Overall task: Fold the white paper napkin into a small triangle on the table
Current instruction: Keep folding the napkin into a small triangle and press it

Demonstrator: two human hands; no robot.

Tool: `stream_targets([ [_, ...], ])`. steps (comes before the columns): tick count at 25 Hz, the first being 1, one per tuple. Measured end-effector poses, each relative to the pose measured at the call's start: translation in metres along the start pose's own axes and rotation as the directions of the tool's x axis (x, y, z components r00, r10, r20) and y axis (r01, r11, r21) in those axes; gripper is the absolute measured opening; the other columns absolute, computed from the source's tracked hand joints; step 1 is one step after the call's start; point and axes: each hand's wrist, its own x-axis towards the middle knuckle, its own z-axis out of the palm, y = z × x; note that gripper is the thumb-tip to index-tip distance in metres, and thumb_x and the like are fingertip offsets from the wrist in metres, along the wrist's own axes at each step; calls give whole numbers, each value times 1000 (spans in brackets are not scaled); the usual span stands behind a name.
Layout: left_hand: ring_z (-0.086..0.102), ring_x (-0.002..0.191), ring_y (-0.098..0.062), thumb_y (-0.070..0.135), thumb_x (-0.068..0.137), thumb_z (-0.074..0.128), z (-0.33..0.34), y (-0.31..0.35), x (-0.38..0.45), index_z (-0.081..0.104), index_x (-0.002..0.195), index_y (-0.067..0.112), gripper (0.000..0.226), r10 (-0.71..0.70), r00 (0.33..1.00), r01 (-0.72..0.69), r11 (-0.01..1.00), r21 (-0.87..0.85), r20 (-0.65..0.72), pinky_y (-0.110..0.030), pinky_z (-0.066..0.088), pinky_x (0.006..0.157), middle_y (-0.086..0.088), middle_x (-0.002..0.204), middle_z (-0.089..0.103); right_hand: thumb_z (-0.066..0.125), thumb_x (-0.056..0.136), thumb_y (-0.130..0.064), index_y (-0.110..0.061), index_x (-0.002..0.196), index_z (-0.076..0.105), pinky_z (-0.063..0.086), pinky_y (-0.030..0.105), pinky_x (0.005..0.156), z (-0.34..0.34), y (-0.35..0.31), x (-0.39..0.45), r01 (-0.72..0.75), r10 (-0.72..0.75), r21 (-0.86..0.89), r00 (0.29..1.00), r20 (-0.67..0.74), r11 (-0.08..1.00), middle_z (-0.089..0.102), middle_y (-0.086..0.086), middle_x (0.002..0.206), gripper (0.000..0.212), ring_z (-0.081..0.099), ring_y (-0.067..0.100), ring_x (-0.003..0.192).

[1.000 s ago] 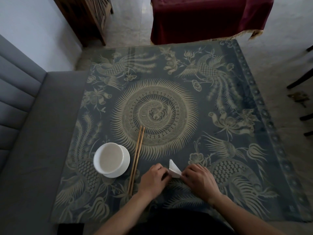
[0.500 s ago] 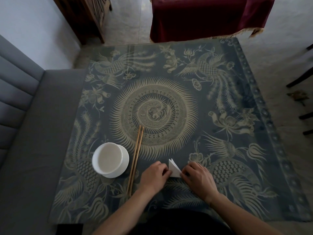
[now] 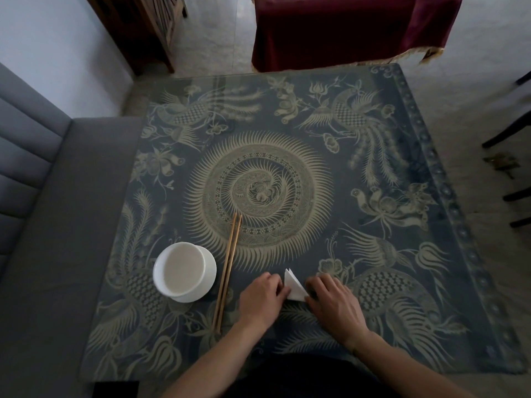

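1. Near the front edge of the patterned blue-and-gold table (image 3: 373,145), the left hand (image 3: 263,300) and right hand (image 3: 334,304) are pinching the small white folded paper napkin (image 3: 293,285), fingers curled.
2. Final crease seemingly underway; next, pressing it flat.

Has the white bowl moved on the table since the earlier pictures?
No. The white bowl sits at the same distance left of the chopsticks and over the same pattern of the table.
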Motion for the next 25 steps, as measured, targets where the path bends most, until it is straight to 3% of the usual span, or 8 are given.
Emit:
stream_targets([
  [2, 51, 76, -11, 49, 96, 51, -1, 1, -3, 49, 83, 23, 29, 23, 999, -23, 1000, -9, -29, -28, 34, 56, 8, 86, 50, 76, 79, -26, -19, 113, 63, 53, 35, 70, 3, 3, -6, 87, -88, -52, 996, -18, 995, 61, 0, 105, 37, 60, 22, 88],
  [4, 53, 80, -12, 40, 97, 52, -4, -2, -10, 54, 89, 20, 22, 138, 985, -134, 990, 45, -103, -27, 39, 57, 6, 91, 52, 72, 81, -27, -17, 128, 59, 52, 36, 81, 7, 8, -13, 171, -175, -99, 984, -36, 980, 59, 1, 124, 50, 59, 22, 105],
  [7, 57, 101, -20, 30, 95, 54, -2, -16, -24, 61, 110, 15, 22, 511, 850, -470, 845, 257, -127, -33, 47, 76, -1, 111, 58, 52, 87, -34, -14, 137, 54, 44, 40, 99, 13, 17, -27, 296, -300, -189, 954, 7, 936, 51, 3, 144, 54, 50, 24, 129],
  [9, 51, 118, -22, 31, 92, 54, 0, -24, -32, 58, 124, 14, 36, 610, 787, -556, 764, 326, -87, -37, 44, 90, -3, 127, 57, 48, 87, -37, -12, 140, 51, 35, 42, 103, 17, 22, -34, 351, -350, -226, 936, 48, 909, 45, 5, 149, 59, 43, 24, 135],
  [13, 52, 110, -24, 33, 88, 55, 4, -25, -44, 55, 122, 17, 38, 471, 874, -435, 868, 240, -118, -37, 41, 92, -3, 121, 54, 54, 85, -34, -9, 146, 38, 31, 46, 106, 17, 28, -40, 312, -314, -191, 949, 25, 930, 34, 12, 154, 68, 35, 27, 140],
  [18, 53, 112, -23, 33, 88, 58, 4, -18, -40, 55, 126, 14, 43, 645, 764, -614, 731, 299, -7, -37, 40, 94, -4, 124, 57, 56, 86, -28, -17, 143, 48, 33, 42, 106, 18, 31, -44, 409, -406, -171, 912, 50, 897, 43, 2, 151, 59, 43, 22, 135],
  [22, 48, 110, -26, 40, 90, 47, -1, -4, -30, 41, 139, 13, 57, 501, 863, -496, 821, 281, 60, -42, 46, 92, -6, 126, 47, 63, 74, -27, -13, 140, 49, 45, 42, 101, 15, 30, -40, 345, -332, -148, 937, 104, 927, 43, 6, 150, 69, 48, 25, 132],
  [25, 42, 118, -29, 42, 89, 43, -4, 1, -22, 34, 142, 11, 62, 460, 876, -482, 823, 302, 144, -45, 44, 96, -7, 136, 38, 70, 71, -31, -10, 138, 52, 48, 40, 98, 9, 27, -35, 305, -284, -132, 946, 153, 943, 44, 8, 150, 72, 49, 23, 131],
])
